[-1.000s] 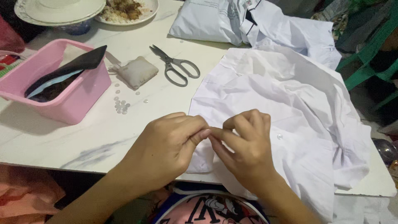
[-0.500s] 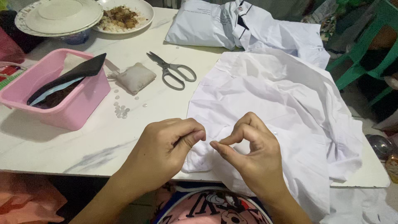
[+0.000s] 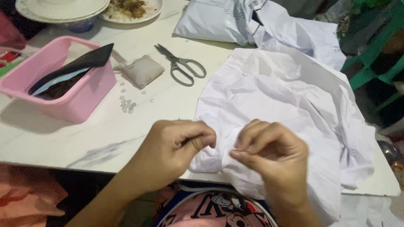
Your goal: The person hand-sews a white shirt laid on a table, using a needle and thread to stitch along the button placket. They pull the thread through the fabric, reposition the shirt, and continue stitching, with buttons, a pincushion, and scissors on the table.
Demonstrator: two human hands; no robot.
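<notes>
A crumpled white shirt (image 3: pixel 286 101) lies spread over the right half of the white table (image 3: pixel 84 138), its near edge hanging over the front. My left hand (image 3: pixel 176 149) is curled, pinching the shirt's near edge between thumb and fingers. My right hand (image 3: pixel 271 153) sits just to the right of it, fingers bent and pinched together over the same fold of cloth. Whether it holds a needle or thread is too small to tell. The two hands are a few centimetres apart.
A pink plastic basket (image 3: pixel 82 101) with dark items stands at the left. Several small clear buttons (image 3: pixel 126 103), a small grey pincushion (image 3: pixel 143 70) and metal scissors (image 3: pixel 181 67) lie mid-table. Plates (image 3: pixel 63 8) and another folded white garment (image 3: pixel 261 25) are at the back. A green chair (image 3: pixel 374 54) stands at the right.
My hands have drawn slightly apart, the right one shifting to the right and lifting. The camera has moved closer.
</notes>
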